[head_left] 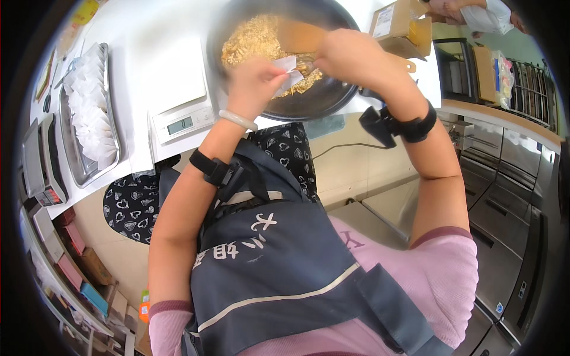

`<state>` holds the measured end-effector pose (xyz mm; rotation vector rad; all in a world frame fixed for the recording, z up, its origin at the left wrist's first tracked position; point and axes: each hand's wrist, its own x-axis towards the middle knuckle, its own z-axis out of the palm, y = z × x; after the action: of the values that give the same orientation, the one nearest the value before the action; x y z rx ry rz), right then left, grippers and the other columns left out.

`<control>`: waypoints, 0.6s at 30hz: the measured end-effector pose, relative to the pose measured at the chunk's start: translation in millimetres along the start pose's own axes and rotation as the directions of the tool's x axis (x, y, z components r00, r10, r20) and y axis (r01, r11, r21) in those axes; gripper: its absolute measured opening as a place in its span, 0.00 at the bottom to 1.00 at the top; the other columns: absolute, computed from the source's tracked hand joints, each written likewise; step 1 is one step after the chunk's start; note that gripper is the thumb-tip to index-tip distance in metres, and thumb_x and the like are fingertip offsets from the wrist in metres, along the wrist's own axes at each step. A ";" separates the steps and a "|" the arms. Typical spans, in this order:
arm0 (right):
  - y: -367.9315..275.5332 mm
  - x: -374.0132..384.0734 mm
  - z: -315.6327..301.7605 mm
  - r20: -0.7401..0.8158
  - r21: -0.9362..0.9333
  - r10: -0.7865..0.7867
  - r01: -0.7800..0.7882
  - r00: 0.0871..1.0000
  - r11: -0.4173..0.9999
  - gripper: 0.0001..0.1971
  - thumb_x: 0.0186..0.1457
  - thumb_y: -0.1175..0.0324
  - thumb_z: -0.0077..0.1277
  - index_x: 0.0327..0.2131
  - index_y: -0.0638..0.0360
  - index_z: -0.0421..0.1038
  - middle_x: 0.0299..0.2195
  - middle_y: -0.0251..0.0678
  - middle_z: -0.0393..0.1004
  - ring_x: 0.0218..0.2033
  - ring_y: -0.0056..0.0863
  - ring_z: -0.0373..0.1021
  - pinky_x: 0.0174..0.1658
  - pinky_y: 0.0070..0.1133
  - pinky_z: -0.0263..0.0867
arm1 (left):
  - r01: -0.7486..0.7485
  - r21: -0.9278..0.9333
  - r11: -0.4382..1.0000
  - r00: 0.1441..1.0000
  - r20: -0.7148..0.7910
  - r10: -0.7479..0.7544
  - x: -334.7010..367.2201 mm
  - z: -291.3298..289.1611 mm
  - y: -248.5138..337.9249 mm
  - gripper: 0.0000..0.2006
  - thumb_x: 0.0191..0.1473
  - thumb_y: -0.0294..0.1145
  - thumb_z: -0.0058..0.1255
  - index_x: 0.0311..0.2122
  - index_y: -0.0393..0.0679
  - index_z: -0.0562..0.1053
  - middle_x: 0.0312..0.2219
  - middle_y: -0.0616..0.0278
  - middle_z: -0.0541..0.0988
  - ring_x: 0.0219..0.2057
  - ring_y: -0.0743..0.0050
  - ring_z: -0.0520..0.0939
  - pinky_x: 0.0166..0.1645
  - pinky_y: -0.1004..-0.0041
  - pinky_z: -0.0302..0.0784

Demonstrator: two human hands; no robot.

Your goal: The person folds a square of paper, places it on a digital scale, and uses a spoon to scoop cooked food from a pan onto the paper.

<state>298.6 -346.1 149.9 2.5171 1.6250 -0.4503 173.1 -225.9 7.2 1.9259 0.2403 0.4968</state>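
Observation:
A small white sachet is pinched in my left hand, its mouth facing right. My right hand grips a small scoop carrying brown bits, its tip at the sachet's mouth. How far the tip reaches inside, I cannot tell. Both hands are above a dark wok. In the wok lies a heap of loose golden-brown flaky mixture, with a broad wooden spatula over it, partly behind my right hand.
Left of the wok a white digital scale sits on the white table. Farther left, a metal tray holds several white sachets beside another scale. A cardboard box stands right of the wok. Another person is at upper right.

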 end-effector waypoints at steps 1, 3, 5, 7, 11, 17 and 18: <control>-7.2 0.8 -1.7 -0.052 -0.109 -0.019 0.013 0.998 0.994 0.06 0.40 0.70 0.50 0.21 0.61 0.74 0.18 0.43 0.73 0.23 0.40 0.72 0.27 0.28 0.68 | 0.026 -0.030 0.999 1.000 -0.001 -0.026 0.9 1.4 -0.3 0.05 0.43 0.24 0.59 0.27 0.35 0.77 0.27 0.64 0.75 0.26 0.81 0.79 0.32 0.83 0.75; -15.8 -2.6 -6.9 -0.103 -0.228 -0.051 0.026 0.993 0.973 0.05 0.39 0.72 0.50 0.20 0.61 0.74 0.18 0.43 0.73 0.24 0.40 0.74 0.26 0.28 0.70 | 0.027 -0.036 0.999 0.999 -0.019 -0.028 2.6 3.3 -1.8 0.05 0.44 0.24 0.58 0.27 0.34 0.76 0.26 0.63 0.75 0.26 0.79 0.80 0.32 0.82 0.75; -19.8 -6.8 -12.8 -0.149 -0.286 -0.077 0.032 0.986 0.958 0.04 0.38 0.73 0.49 0.20 0.61 0.74 0.18 0.43 0.74 0.23 0.41 0.74 0.27 0.28 0.70 | 0.102 0.001 0.995 0.995 -0.002 -0.102 5.7 4.3 -1.2 0.06 0.44 0.26 0.58 0.27 0.35 0.76 0.26 0.63 0.75 0.26 0.78 0.80 0.32 0.81 0.76; -17.5 -12.2 -11.7 -0.162 -0.305 -0.044 -0.007 0.986 0.952 0.04 0.38 0.74 0.49 0.19 0.61 0.74 0.18 0.44 0.73 0.22 0.41 0.73 0.26 0.29 0.70 | 0.100 -0.007 0.995 0.995 -0.015 -0.100 7.0 2.9 -1.0 0.07 0.44 0.27 0.58 0.28 0.35 0.76 0.26 0.61 0.77 0.26 0.76 0.81 0.32 0.80 0.76; -4.7 -28.6 -6.3 -0.306 -0.202 0.044 -0.110 0.951 0.973 0.06 0.40 0.71 0.50 0.17 0.62 0.73 0.16 0.45 0.71 0.21 0.42 0.72 0.25 0.31 0.68 | 0.177 -0.004 0.984 0.984 -0.023 -0.177 4.5 0.4 3.1 0.06 0.44 0.27 0.57 0.28 0.36 0.75 0.23 0.58 0.79 0.25 0.75 0.81 0.30 0.79 0.75; 3.7 -49.2 17.7 -0.299 0.130 0.229 -0.198 0.926 0.972 0.08 0.45 0.65 0.52 0.22 0.58 0.76 0.19 0.44 0.73 0.22 0.41 0.71 0.28 0.32 0.67 | 0.232 -0.173 0.957 0.970 -0.026 -0.240 0.1 -0.7 -5.4 0.06 0.45 0.24 0.57 0.29 0.33 0.75 0.23 0.59 0.79 0.25 0.81 0.80 0.29 0.82 0.74; 4.7 -50.6 20.9 -0.293 0.135 0.233 -0.201 0.927 0.970 0.08 0.45 0.65 0.52 0.22 0.58 0.76 0.19 0.44 0.73 0.22 0.41 0.71 0.28 0.32 0.67 | 0.238 -0.189 0.953 0.969 -0.026 -0.247 1.9 -5.6 -0.7 0.06 0.45 0.23 0.57 0.29 0.33 0.75 0.24 0.59 0.79 0.26 0.81 0.80 0.30 0.83 0.74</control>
<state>279.6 -397.5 145.3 2.9245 1.4142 -0.1244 172.4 -220.2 8.9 1.6774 0.4424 0.3882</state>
